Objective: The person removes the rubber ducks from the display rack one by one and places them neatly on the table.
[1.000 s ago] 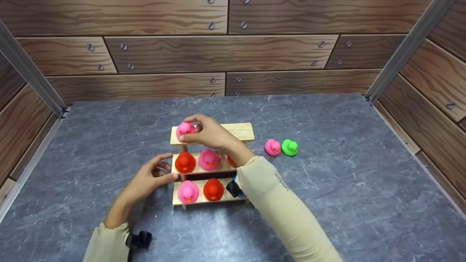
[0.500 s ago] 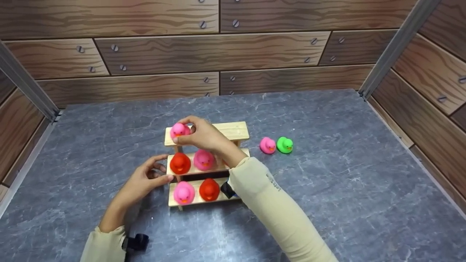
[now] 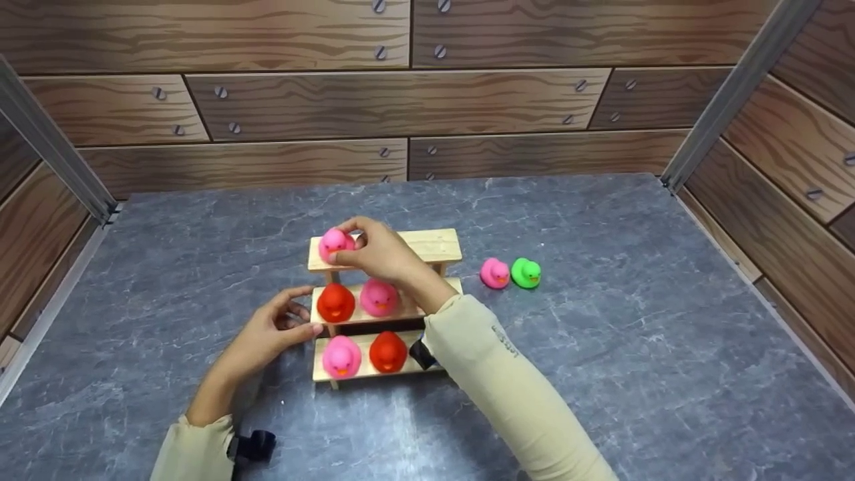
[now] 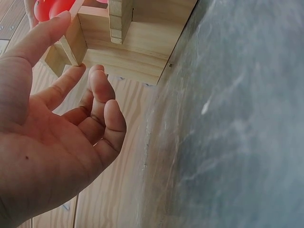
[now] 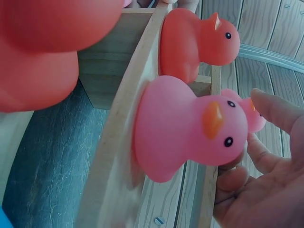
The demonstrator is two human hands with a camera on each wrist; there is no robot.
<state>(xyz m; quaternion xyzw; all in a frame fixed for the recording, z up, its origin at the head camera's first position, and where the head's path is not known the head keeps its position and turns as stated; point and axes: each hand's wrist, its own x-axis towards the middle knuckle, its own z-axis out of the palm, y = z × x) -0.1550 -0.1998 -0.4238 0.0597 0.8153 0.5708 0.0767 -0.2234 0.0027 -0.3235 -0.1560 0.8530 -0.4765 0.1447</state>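
A three-tier wooden display stand (image 3: 431,244) stands on the grey marbled table. At the left end of its top tier, my right hand (image 3: 382,252) pinches a pink rubber duck (image 3: 331,242) between thumb and fingers. The right wrist view shows that duck partly hidden behind another pink duck (image 5: 166,126) on the middle tier. My left hand (image 3: 270,331) grips the left end of the middle tier, thumb at the front and index finger (image 4: 71,78) at the back, other fingers loosely bent. Next to that thumb sits a red duck (image 3: 336,302).
On the bottom tier sit a pink duck (image 3: 341,357) and a red duck (image 3: 388,352); my right sleeve (image 3: 494,374) covers the stand's right side. Right of the stand, a pink duck (image 3: 495,273) and a green duck (image 3: 526,273) rest on the table. Wood-patterned walls (image 3: 300,107) enclose it.
The head view has shifted slightly. Both hands keep their places, the right on the pink rubber duck at the top tier's left end, the left at the stand.
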